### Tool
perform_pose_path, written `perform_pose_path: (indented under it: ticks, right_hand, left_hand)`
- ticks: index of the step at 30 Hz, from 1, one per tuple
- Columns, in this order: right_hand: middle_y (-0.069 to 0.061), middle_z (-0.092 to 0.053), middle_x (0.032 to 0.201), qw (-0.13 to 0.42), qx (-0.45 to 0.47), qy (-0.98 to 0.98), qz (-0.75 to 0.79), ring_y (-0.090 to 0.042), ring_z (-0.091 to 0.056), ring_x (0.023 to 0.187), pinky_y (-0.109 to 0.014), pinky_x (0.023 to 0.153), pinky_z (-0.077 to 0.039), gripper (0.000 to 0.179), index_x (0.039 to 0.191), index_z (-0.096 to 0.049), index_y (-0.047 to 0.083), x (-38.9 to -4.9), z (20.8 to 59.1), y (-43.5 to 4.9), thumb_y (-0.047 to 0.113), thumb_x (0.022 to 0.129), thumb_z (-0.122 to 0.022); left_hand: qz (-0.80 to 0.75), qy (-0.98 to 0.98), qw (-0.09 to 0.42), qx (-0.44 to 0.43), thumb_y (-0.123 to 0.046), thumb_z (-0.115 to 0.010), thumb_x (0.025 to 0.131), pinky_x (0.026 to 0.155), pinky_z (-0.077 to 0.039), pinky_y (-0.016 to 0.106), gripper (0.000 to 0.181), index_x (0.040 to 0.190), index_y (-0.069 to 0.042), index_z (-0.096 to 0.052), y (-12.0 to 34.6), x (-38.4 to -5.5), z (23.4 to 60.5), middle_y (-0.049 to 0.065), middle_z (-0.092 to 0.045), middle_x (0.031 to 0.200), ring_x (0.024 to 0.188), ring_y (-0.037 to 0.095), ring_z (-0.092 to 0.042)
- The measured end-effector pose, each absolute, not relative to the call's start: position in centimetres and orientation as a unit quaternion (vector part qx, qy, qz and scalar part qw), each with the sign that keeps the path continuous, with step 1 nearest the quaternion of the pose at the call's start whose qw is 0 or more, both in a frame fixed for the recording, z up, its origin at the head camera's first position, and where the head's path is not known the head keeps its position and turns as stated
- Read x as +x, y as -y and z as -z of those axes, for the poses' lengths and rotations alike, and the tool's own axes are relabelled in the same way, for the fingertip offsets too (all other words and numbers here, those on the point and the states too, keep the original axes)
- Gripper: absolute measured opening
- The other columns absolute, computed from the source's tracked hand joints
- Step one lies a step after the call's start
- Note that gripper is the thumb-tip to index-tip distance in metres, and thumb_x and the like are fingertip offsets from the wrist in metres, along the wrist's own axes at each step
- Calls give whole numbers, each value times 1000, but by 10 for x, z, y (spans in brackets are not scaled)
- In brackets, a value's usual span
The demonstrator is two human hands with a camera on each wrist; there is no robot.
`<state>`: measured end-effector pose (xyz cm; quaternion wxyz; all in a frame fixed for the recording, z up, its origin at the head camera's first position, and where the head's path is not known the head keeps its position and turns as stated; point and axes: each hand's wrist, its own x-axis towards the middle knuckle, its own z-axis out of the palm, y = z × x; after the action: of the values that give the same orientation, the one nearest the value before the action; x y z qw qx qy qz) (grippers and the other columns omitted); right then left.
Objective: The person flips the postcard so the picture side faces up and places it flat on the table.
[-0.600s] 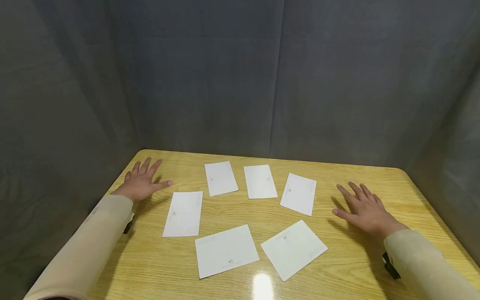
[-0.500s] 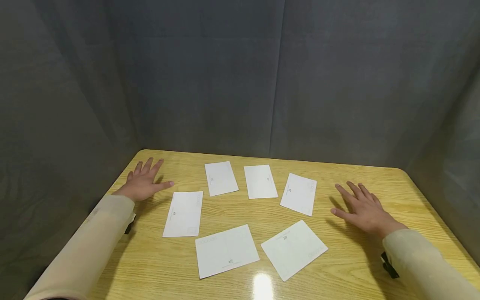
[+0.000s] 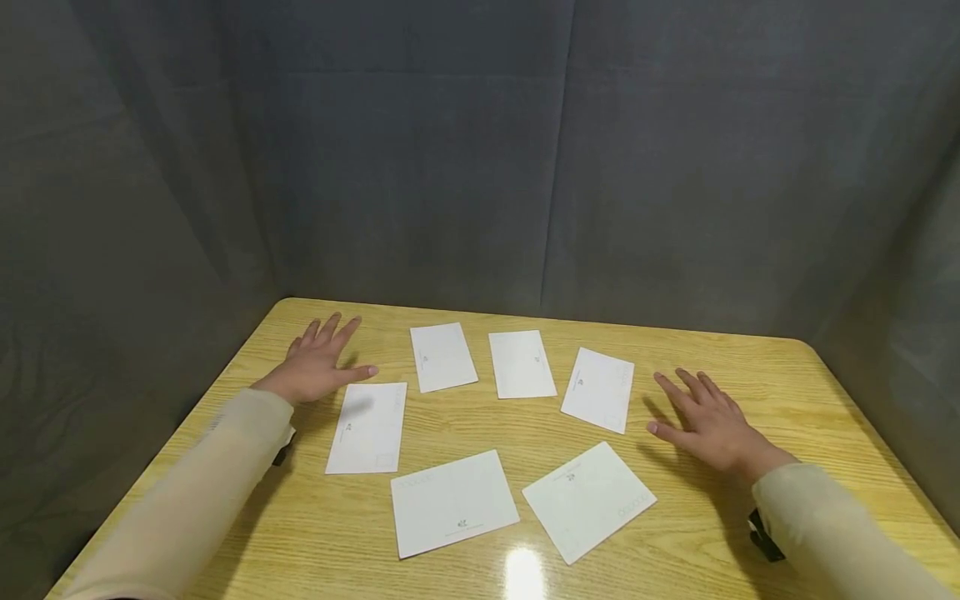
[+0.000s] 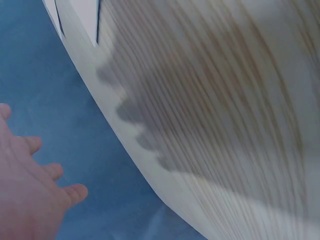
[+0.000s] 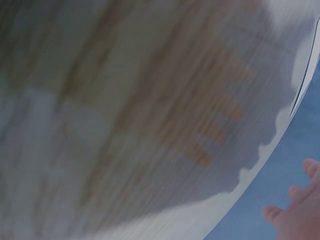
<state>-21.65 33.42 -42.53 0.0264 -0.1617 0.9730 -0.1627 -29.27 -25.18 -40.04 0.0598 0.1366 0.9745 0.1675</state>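
Observation:
Several white postcards lie apart on a wooden table [image 3: 322,533], each with small grey print. My left hand [image 3: 311,368] hovers with spread fingers just beyond the leftmost postcard [image 3: 366,433], its shadow falling on that card's top. To the right of the back-right postcard [image 3: 597,390], my right hand [image 3: 708,425] is held above the table, fingers spread and holding nothing. Two postcards are at the back, a left one [image 3: 443,358] and a middle one [image 3: 522,365]. Nearer me lie a front-left postcard [image 3: 454,505] and a front-right postcard [image 3: 589,502].
A dark grey cloth [image 3: 405,183] hangs behind the table and along both sides. Bright glare shows at the table's front middle. In the left wrist view, postcard corners [image 4: 90,20] show near the table edge. Both sleeves are beige, with a dark band at each wrist.
My left hand has moved right, toward the leftmost postcard, and its shadow now touches that card. The right hand has shifted slightly left. The postcards stay where they were.

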Motion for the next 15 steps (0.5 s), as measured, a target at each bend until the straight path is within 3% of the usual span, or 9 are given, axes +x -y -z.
perform_pose_path:
  ticks: [9, 15]
  right_hand:
    - [-30, -17, 164, 27, -183, -964, 191, -59, -10, 148, -81, 108, -14, 83, 163, -27, 8, -212, 425, -321, 50, 101, -60]
    - [-30, -19, 164, 27, -194, -959, 207, -58, -12, 148, -80, 109, -16, 81, 164, -26, 9, -210, 427, -314, 48, 101, -60]
  left_hand:
    - [-189, -964, 54, 180, -68, -56, 95, 117, 1, 72, 102, 167, -13, -9, 222, -290, 397, 24, 1, 170, 152, 52, 6]
    - [-196, -956, 47, 212, -61, -62, 95, 119, -4, 69, 98, 166, -11, -15, 197, -285, 395, 25, -9, 169, 153, 50, 0]
